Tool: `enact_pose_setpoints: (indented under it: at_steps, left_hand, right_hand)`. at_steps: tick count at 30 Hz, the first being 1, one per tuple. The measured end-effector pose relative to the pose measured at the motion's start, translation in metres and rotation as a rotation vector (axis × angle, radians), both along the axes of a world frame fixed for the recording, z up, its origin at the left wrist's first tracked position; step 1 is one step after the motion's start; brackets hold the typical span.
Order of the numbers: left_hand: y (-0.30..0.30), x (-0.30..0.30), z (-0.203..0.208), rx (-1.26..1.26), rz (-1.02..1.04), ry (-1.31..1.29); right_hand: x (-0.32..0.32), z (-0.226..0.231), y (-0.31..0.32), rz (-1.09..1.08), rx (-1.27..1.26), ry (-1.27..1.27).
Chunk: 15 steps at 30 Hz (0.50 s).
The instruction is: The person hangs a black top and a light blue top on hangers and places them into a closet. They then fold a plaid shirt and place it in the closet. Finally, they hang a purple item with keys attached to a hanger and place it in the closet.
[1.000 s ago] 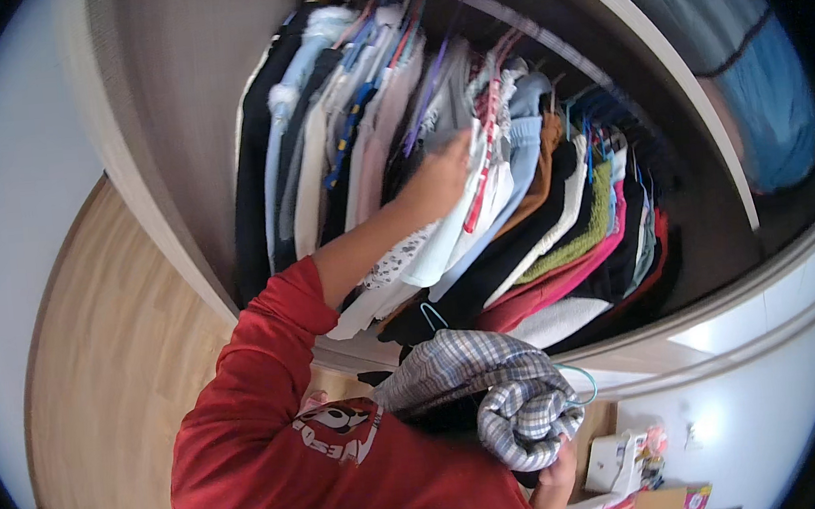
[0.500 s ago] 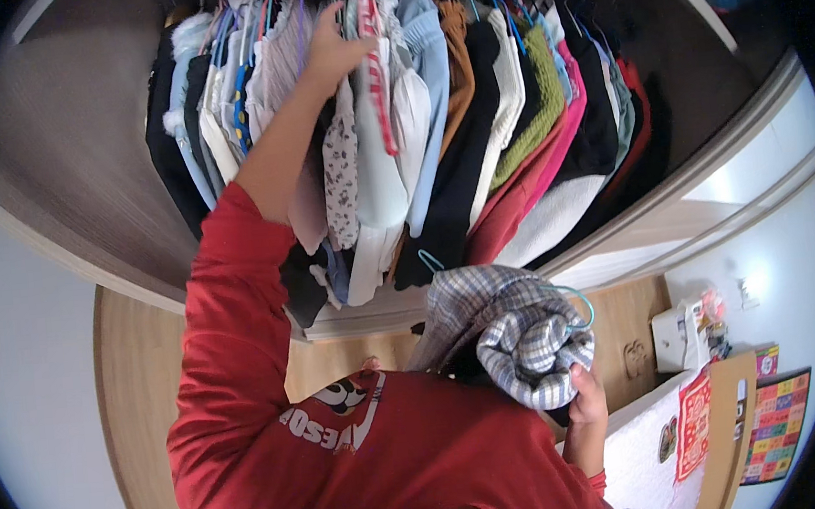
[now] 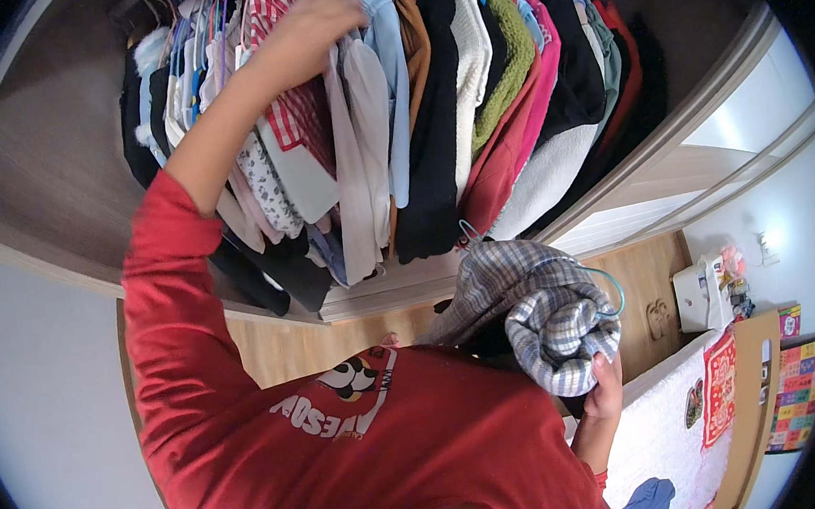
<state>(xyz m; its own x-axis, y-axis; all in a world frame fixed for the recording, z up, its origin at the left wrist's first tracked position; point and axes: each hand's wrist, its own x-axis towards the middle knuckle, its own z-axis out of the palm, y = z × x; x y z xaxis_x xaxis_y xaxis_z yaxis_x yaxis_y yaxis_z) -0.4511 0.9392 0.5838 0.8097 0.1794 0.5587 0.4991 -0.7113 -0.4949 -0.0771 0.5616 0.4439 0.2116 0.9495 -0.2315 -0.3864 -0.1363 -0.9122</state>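
Note:
My left hand [image 3: 324,24] is up among the hanging clothes, blurred by motion, so its fingers cannot be made out. It is beside a red-and-white checked garment [image 3: 282,121], which is swung aside to the left, and a pale long-sleeved garment [image 3: 366,90]. Low on the right, my right hand [image 3: 606,390] grips a bunched grey-and-white plaid shirt [image 3: 562,333] by its lower edge. A light-blue hanger [image 3: 613,286] sticks out of the plaid cloth.
Clothes hang tightly along the wardrobe, including a green knit [image 3: 507,65] and black garments [image 3: 429,138]. The wardrobe's side panel [image 3: 45,149] stands at the left. Right of me are a bed [image 3: 666,435] with a blue cloth [image 3: 647,501], slippers [image 3: 658,319] and a white box [image 3: 700,297].
My left hand has swept along the rail, pushing the checked garment and its neighbours left and opening a gap. The plaid shirt stays in my right hand; the whole view has shifted slightly.

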Motion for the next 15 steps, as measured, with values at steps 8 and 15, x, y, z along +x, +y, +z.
enact_pose_setpoints:
  at_steps: [8, 15]
  left_hand:
    - [0.015, -0.052, -0.013, -0.219, 0.466, 0.493]
    - [0.028, -0.001, 0.025, -1.231, 0.399, -0.617]
  right_hand:
    - [0.002, -0.003, 0.000, -0.019, 0.025, -0.002]
    - [0.003, -0.007, 0.005, -0.005, -0.007, 0.032]
